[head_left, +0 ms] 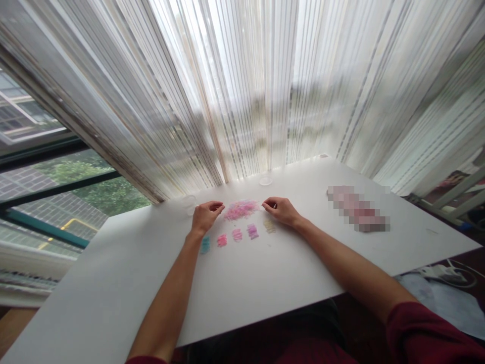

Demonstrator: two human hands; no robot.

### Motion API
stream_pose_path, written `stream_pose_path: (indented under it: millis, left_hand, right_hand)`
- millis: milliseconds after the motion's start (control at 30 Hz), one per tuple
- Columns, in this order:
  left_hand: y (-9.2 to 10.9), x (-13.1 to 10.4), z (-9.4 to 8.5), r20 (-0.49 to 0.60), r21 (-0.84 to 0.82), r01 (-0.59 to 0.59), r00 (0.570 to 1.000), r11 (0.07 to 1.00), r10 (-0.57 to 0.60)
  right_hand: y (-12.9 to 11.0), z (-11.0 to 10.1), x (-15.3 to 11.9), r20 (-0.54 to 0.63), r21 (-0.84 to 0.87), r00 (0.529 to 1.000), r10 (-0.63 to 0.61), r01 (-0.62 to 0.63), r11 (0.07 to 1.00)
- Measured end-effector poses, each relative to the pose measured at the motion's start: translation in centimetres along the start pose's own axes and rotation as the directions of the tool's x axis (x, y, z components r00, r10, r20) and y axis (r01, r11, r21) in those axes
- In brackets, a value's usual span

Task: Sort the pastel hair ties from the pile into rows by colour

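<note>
A loose pile of thin pink, purple and yellowish strands, which look like small rubber bands (241, 210), lies on the white table between my hands. My left hand (206, 216) is at the pile's left edge, fingertips pinched together. At its right edge my right hand (280, 209) is also closed in a pinch. Whatever either pinch holds is too small to make out. Nearer to me is a row of small sorted heaps: a teal heap (205, 244), a coral-pink heap (222, 240), a light pink heap (237, 235), a purple heap (252, 231) and a yellowish heap (269, 226).
A clear round lid or dish (265, 181) lies behind the pile. Another clear container (189, 203) stands beyond my left hand. To the right is a blurred-out pink object (356, 208). Sheer striped curtains (257, 101) hang along the table's (125, 283) far edge.
</note>
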State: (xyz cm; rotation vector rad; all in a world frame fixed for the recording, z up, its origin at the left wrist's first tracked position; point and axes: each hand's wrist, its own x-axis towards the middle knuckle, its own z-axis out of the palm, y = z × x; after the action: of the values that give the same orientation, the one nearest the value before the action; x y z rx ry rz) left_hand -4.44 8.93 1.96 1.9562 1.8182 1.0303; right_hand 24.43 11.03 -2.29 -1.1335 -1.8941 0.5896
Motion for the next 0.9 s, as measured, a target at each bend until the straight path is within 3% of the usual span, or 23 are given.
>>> stream_pose_path:
  millis: [200, 400, 567, 900]
  left_hand:
    - [3.0, -3.9, -0.5, -0.042, -0.071, -0.161, 0.987, 0.984, 0.158]
    - [4.7, -7.5, 0.4, -0.006, -0.145, -0.351, 0.935, 0.925, 0.354]
    - [4.5, -8.5, 0.9, 0.023, -0.145, -0.418, 0.905, 0.897, 0.425]
    - [4.4, -8.6, 1.0, 0.04, -0.029, -0.407, 0.912, 0.913, 0.408]
  right_hand:
    - [-2.3, 0.0, -0.8, -0.002, 0.071, 0.983, -0.184, 0.184, 0.98]
    - [-6.1, 0.9, -2.7, 0.102, 0.123, 0.899, -0.426, 0.414, 0.902]
    - [-6.8, 1.3, -3.2, 0.16, 0.104, 0.871, -0.464, 0.452, 0.886]
    - [-6.5, 1.4, -3.2, 0.152, 0.138, 0.872, -0.465, 0.447, 0.884]
